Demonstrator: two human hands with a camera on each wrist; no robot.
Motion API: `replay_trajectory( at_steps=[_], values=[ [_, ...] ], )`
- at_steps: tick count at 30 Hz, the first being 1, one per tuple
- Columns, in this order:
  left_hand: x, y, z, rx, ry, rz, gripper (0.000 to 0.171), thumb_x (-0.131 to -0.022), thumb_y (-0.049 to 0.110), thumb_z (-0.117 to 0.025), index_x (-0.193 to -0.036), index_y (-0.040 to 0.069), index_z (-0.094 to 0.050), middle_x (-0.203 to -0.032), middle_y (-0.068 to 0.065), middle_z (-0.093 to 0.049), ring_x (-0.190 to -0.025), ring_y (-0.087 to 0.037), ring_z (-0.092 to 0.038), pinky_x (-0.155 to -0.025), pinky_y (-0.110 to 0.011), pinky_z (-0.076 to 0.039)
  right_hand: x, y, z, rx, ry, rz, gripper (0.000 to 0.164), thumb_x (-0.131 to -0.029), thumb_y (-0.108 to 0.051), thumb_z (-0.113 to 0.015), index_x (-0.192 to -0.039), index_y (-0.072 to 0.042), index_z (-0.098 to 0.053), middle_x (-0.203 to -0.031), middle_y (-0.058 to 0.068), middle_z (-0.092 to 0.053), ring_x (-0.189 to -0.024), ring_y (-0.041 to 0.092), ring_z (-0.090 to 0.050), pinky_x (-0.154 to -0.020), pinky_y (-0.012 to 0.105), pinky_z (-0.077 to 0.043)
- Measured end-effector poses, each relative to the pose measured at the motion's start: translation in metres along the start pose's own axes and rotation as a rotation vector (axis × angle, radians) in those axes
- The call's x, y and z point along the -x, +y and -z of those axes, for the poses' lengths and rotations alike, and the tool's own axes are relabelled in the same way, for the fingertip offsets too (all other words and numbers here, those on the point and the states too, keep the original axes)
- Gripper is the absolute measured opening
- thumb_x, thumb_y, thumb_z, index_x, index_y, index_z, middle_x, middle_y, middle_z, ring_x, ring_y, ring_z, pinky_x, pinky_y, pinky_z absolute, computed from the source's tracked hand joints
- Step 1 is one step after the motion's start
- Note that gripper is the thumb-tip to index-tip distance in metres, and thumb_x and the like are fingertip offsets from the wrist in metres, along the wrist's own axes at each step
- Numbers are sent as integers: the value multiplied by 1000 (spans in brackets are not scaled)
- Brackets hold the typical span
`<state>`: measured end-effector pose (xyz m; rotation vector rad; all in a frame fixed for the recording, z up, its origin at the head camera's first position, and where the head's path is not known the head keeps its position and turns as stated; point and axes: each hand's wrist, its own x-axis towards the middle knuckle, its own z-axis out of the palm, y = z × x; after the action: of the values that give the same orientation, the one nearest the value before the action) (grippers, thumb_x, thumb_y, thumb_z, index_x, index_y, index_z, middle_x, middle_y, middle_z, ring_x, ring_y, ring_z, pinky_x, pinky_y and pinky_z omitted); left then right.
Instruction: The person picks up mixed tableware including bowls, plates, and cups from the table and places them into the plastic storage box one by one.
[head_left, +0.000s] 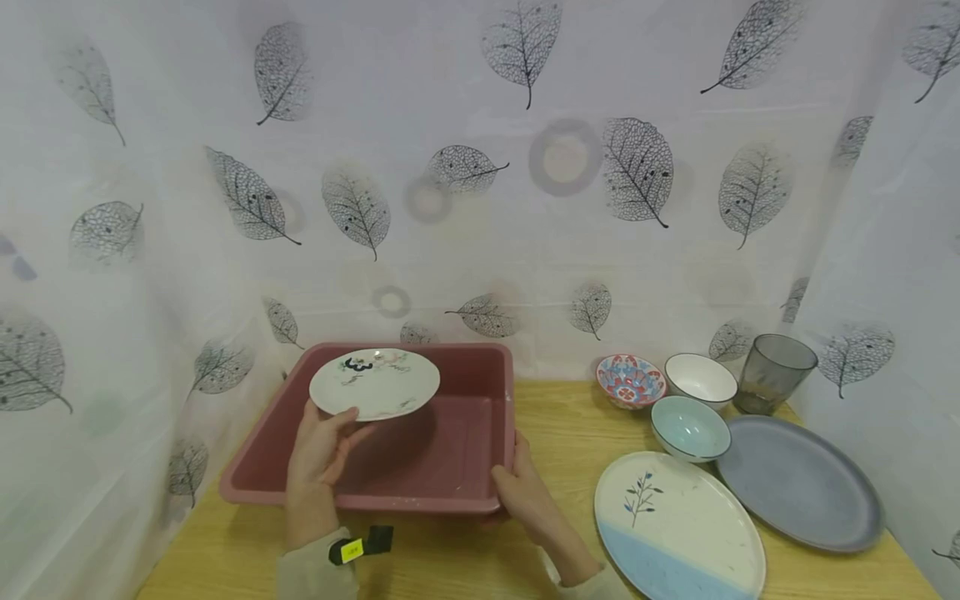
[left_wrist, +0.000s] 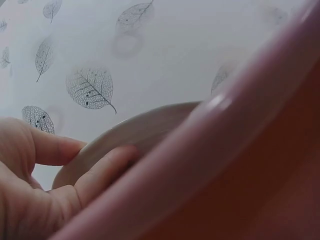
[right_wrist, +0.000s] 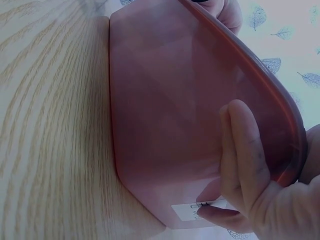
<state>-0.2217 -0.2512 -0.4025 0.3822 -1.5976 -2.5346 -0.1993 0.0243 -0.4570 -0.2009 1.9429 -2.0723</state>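
From my remote station, I see the left hand [head_left: 318, 450] pinching a pale, round, glazed plate with dark and pink markings [head_left: 375, 392], thumb over its near edge and fingers beneath. The plate is raised above the opening of a dusky-red, rectangular plastic basin [head_left: 420, 504], towards its left side, patterned face up. I see the right hand [head_left: 525, 492] gripping the basin at its near right corner, thumb at the rim and other fingers along the outer wall, close to a small white printed label [right_wrist: 187, 212]. The basin rests on a yellowish wood-grain table [head_left: 555, 425].

To the right, I have a large cream-and-blue plate with a twig design [head_left: 678, 517], overlapping a grey oval plate [head_left: 802, 487]. Behind them I make out a red-and-blue patterned bowl [head_left: 632, 382], a white dark-rimmed bowl [head_left: 701, 379], a pale-green bowl [head_left: 690, 429] and a smoky transparent tumbler [head_left: 772, 375].
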Motion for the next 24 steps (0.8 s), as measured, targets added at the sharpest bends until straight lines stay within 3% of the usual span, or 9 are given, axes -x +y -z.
replay_trajectory(
  at_steps=[16,24],
  values=[
    [0,1,15,-30,29,-10,75,-100,-10,-36,-159,19,-1,-152,-13,-29,-103,-9,-65,-91,-36,-54,0,0,2,4,-19,-10,80,-90,-4,-42,-155,-1,5,-125,37,-42,-79,33,-67,-54,55,-57],
    [-1,1,21,-90,34,-33,77,-99,-11,-38,-160,18,-1,-154,-16,-24,-105,-12,-65,-90,-36,-55,-1,1,2,-2,-16,0,80,-91,-4,-42,-155,-1,5,-127,38,-41,-80,33,-67,-53,55,-57]
  ],
)
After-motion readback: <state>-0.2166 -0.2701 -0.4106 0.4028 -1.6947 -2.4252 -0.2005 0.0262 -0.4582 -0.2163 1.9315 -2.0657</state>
